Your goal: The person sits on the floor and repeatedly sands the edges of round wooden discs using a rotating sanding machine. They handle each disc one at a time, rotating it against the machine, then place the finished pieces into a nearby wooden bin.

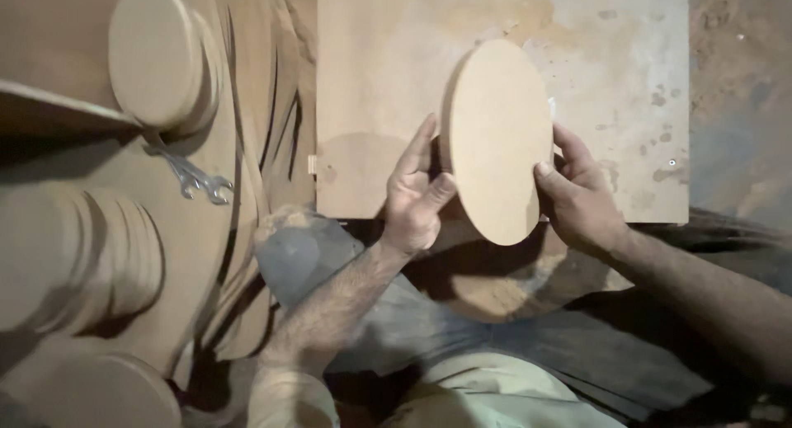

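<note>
The oval disc (497, 139) at the centre of the frame looks like pressed fibreboard: matt, pale tan, smooth on its face. The flat board (594, 57) behind it, in the upper middle, is the same matt material, stained and blotchy. The round discs (157, 53) stacked at the left look alike, dusty and dull. A spanner (191, 174) lying at the left is bare metal with a faint shine.

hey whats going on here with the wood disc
A person holds an oval-looking fibreboard disc tilted on edge between both hands, left hand and right hand, over a dusty square board. Stacks of similar discs stand at the left, with two spanners lying beside them.
</note>
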